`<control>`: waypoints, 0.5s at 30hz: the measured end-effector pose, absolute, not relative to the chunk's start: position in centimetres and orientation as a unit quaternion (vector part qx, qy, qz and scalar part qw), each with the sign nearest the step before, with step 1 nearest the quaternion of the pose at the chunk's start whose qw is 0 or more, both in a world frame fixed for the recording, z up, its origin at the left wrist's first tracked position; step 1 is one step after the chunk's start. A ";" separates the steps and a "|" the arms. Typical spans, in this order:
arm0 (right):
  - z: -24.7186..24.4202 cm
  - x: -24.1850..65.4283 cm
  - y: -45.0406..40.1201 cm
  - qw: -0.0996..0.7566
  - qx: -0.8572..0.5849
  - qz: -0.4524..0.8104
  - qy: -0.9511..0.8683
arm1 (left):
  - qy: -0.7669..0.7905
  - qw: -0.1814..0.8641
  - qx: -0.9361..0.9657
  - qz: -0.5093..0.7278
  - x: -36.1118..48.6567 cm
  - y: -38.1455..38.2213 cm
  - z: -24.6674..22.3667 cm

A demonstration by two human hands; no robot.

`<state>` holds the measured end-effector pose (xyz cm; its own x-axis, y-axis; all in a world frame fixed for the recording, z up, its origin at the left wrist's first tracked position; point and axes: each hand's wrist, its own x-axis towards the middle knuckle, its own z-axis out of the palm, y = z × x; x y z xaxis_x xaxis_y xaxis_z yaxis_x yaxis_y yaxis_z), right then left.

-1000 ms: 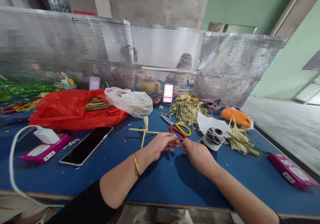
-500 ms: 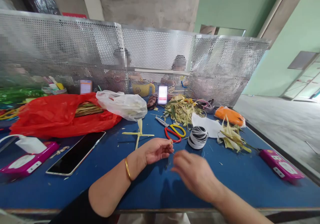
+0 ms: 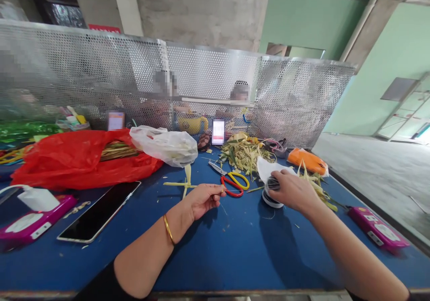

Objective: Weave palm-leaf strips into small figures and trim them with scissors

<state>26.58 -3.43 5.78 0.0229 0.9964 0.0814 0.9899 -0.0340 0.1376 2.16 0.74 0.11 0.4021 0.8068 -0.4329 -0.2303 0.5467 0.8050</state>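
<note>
My left hand (image 3: 207,201), with a gold bangle at the wrist, is closed in a pinch. What its fingertips hold is too small to make out; a fine strand shows beside them. My right hand (image 3: 293,190) is closed around the upper part of a spool of wire or thread (image 3: 273,201), which stands on the blue table. Between the hands, slightly farther back, lie scissors (image 3: 232,184) with one red and one yellow handle loop. A cross of pale, flat plant strips (image 3: 188,175) lies just behind my left hand, partly covered by it.
Dry husk scraps (image 3: 240,151) lie behind the scissors, with more husks (image 3: 316,184) beyond my right hand. At left are a red bag (image 3: 70,157), a white bag (image 3: 164,144), a phone (image 3: 101,211) and a power strip (image 3: 36,220). A perforated metal screen (image 3: 208,75) stands behind.
My right hand has moved right and away from my left hand, and has taken hold of the spool. My left hand has shifted slightly left, still pinched.
</note>
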 end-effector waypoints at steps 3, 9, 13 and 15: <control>6.9 27.5 -3.7 0.058 0.695 0.064 0.714 | 0.424 0.770 0.338 0.334 2.1 0.9 -0.1; 6.5 23.2 -1.3 -0.061 0.671 0.089 0.734 | 0.390 0.780 0.353 0.338 1.7 1.1 0.0; 4.3 19.0 2.6 0.005 0.658 0.003 0.753 | 0.402 0.778 0.351 0.332 1.7 1.1 0.1; 3.3 17.8 4.4 0.025 0.660 -0.024 0.751 | 0.405 0.777 0.352 0.329 1.8 1.0 0.1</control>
